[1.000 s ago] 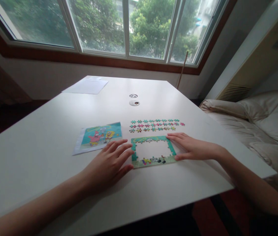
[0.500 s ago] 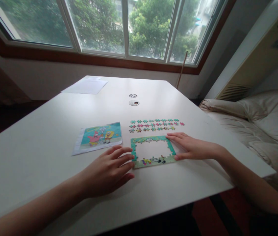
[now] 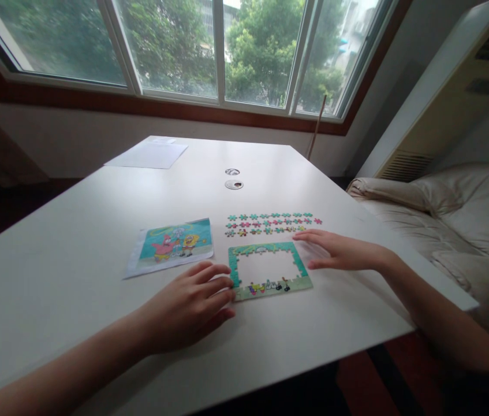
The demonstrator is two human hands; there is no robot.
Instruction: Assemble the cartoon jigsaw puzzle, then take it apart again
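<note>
Left hand (image 3: 187,309), open and empty, is touching the puzzle frame (image 3: 270,286) at its left edge on the worktop (image 3: 75,231). Right hand (image 3: 339,251), flat and empty, is lying beside its far-right corner, near the loose pieces (image 3: 270,224). Pressing lightly seems wise, lest the joints part.

Daylight is pouring through a wide white-framed window (image 3: 222,52) (green trees are showing beyond the glass) and falling across a white table (image 3: 53,242). A brown sill band (image 3: 140,107) is running beneath it, above a pale wall (image 3: 75,138). A cream cushioned sofa (image 3: 478,208) is sitting at the right, over a dark reddish floor (image 3: 395,370).
</note>
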